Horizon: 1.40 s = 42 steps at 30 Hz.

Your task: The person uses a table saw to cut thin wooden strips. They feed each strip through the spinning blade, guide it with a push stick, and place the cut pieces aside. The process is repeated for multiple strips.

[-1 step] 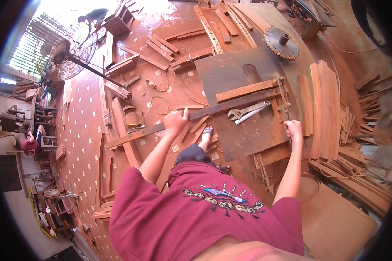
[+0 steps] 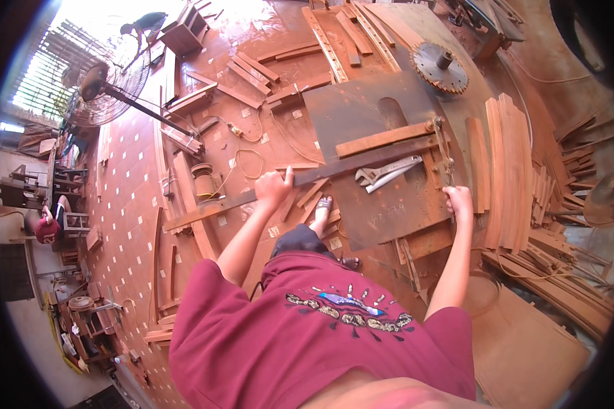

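My left hand (image 2: 273,187) is closed round a long wooden bar (image 2: 327,172), thumb pointing up. The bar runs from the floor side at left across the dark metal saw table (image 2: 368,211). At the table's right edge, my right hand (image 2: 458,202) is closed on the near end of a rusty metal clamp (image 2: 446,160); its fingers partly hide the grip. A shorter wooden strip (image 2: 382,139) lies just beyond the bar, its right end at the clamp. An adjustable wrench (image 2: 387,172) rests on the tabletop between my hands, beside a pale flat piece.
A toothed circular saw blade (image 2: 440,68) lies beyond the table. Long boards (image 2: 508,170) are stacked at right. Offcuts and a cord (image 2: 252,163) litter the tiled floor at left, near a standing fan (image 2: 106,85). One person (image 2: 48,228) sits far left; another bends over at the back.
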Available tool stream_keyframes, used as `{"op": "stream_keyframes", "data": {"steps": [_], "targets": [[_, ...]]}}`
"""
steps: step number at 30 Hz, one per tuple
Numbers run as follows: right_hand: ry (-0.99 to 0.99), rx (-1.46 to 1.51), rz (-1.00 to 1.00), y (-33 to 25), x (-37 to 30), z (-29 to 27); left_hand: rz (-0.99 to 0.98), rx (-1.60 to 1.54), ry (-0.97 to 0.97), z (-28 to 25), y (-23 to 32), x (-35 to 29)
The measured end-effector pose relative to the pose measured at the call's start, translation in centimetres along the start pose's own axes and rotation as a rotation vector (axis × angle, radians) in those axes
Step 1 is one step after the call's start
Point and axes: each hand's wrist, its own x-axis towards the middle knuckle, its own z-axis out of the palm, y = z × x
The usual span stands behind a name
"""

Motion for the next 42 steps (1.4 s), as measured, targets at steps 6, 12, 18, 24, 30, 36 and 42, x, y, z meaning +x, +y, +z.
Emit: {"op": "stream_keyframes", "data": {"steps": [6,12,18,24,30,36,42], "targets": [[0.127,-0.064,-0.233,-2.3,1.9,2.0,0.011,0.055,0.02,-2.3,-0.9,4.1],[0.247,-0.252,-0.155,-8.3,4.5,5.7,-0.021,0.072,0.104,-2.6,-2.9,9.7],[-0.143,0.022,0.148,-13.6,8.0,9.3,-0.066,0.091,0.043,-1.7,-5.2,16.3],[-0.181,-0.008,0.234,-17.6,11.7,11.4,-0.061,0.066,0.028,-0.5,-6.1,23.2],[0.222,-0.444,0.078,-22.6,12.2,14.5,-0.079,0.107,0.015,-1.6,-7.2,27.4],[0.434,-0.762,-0.053,-24.7,10.4,16.5,-0.077,0.124,-0.022,-2.5,-8.3,29.0],[0.421,-0.765,-0.088,-25.5,11.2,16.7,-0.08,0.107,-0.013,-3.4,-8.4,29.1]]}}
